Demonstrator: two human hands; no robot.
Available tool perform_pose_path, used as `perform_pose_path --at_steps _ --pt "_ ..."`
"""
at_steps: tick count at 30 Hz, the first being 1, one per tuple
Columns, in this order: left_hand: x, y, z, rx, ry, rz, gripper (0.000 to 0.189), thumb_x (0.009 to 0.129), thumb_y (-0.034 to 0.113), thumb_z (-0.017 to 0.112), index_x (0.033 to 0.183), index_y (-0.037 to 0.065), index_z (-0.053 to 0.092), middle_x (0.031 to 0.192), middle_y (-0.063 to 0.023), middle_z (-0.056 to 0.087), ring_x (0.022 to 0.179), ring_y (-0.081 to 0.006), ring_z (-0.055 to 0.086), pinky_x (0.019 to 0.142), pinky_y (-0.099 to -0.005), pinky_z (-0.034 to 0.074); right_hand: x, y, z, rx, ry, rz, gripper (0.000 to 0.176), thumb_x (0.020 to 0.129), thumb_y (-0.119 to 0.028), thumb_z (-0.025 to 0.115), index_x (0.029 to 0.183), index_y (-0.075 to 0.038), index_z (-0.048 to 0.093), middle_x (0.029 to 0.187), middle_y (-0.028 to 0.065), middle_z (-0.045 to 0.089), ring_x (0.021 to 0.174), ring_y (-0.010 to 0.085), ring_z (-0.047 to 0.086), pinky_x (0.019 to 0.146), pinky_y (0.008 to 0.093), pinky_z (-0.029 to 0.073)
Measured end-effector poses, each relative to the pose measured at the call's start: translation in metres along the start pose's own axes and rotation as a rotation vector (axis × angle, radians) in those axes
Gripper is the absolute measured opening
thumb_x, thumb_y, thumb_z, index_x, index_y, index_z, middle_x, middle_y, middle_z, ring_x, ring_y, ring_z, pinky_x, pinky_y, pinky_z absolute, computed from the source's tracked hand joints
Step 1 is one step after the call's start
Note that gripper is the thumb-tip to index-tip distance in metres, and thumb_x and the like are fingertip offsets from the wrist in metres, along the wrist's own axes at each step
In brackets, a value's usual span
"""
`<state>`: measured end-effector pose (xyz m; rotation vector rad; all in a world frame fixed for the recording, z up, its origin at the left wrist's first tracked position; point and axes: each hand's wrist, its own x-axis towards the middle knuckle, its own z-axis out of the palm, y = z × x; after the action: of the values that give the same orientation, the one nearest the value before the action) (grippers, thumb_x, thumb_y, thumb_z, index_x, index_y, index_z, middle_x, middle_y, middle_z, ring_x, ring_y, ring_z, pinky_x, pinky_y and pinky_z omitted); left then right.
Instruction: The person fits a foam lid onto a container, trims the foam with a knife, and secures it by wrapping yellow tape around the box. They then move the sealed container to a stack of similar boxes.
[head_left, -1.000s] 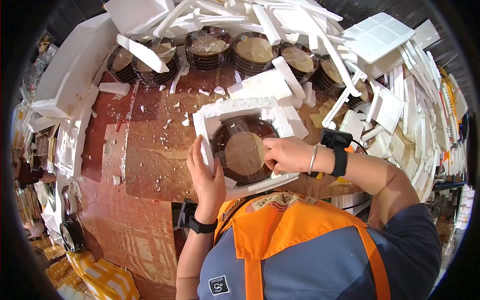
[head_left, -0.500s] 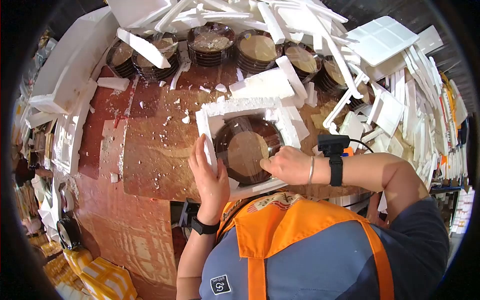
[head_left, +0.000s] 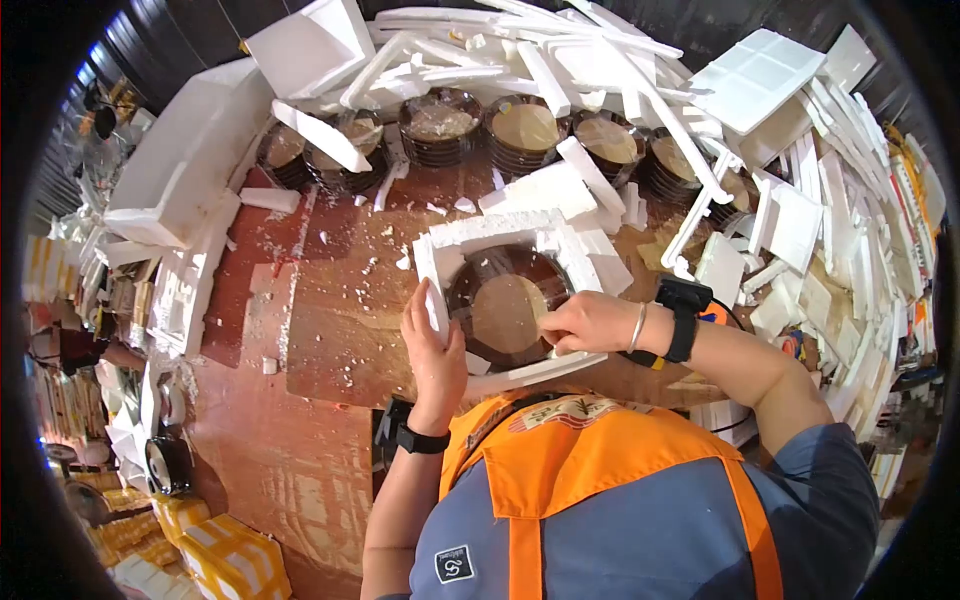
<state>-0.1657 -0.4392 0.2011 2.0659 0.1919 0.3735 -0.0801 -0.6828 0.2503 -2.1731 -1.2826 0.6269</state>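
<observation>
Two bare hands work at a white foam frame (head_left: 490, 229) that surrounds a dark round dish (head_left: 508, 318) with a pale middle, close in front of the person's orange apron (head_left: 570, 455). The left hand (head_left: 434, 358) is spread along the frame's left wall, fingers extended and thumb apart, steadying rather than gripping. The right hand (head_left: 592, 324) is half curled over the dish's right-hand edge, fingertips bunched near the thumb (whether they pinch anything, I cannot tell). Frame and dish sit on a reddish-brown table (head_left: 330, 470) strewn with white crumbs. Beyond them runs a row of dark dish stacks (head_left: 440, 130), with foam scraps (head_left: 545, 190) just behind the frame and a large foam block (head_left: 180, 150) at far left
</observation>
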Motion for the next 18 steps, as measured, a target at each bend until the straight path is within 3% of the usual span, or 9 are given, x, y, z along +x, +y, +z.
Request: perform_pose_path --at_steps 3,11,13,18 --pt "0.000 0.000 0.000 0.035 0.000 0.036 0.070 0.085 -0.006 0.059 0.149 0.008 0.034 0.136 -0.0222 0.044 0.128 -0.0400 0.043 0.109 -0.0461 0.035 -0.002 0.003 0.006 -0.042 -0.008 0.041 0.017 0.078 -0.021 0.072 0.081 -0.008 0.061 0.069 0.0107 0.064 0.069 0.0317 0.066 0.063 0.0430 0.050" --pt "-0.001 -0.002 0.001 0.030 -0.028 0.029 0.068 0.086 -0.005 0.058 0.149 0.006 0.034 0.141 -0.0220 0.043 0.130 -0.0397 0.041 0.109 -0.0460 0.035 0.005 -0.002 0.008 -0.231 -0.016 0.036 0.019 0.078 -0.021 0.072 0.081 -0.008 0.059 0.063 0.0113 0.063 0.067 0.0345 0.067 0.059 0.0449 0.051" --pt "-0.001 -0.003 0.002 -0.023 -0.024 0.009 0.067 0.087 -0.005 0.058 0.149 0.005 0.034 0.142 -0.0223 0.042 0.131 -0.0396 0.041 0.109 -0.0462 0.034 -0.001 -0.008 0.013 -0.321 0.081 0.027 0.019 0.077 -0.020 0.072 0.081 -0.008 0.058 0.060 0.0098 0.062 0.065 0.0350 0.067 0.056 0.0445 0.051" --pt "0.001 -0.004 0.002 0.014 -0.023 -0.003 0.066 0.088 -0.004 0.058 0.149 0.006 0.034 0.143 -0.0222 0.041 0.132 -0.0391 0.040 0.110 -0.0461 0.034 -0.004 0.000 0.012 -0.205 0.055 0.061 0.019 0.078 -0.019 0.072 0.081 -0.007 0.059 0.066 0.0110 0.063 0.071 0.0333 0.067 0.064 0.0436 0.052"
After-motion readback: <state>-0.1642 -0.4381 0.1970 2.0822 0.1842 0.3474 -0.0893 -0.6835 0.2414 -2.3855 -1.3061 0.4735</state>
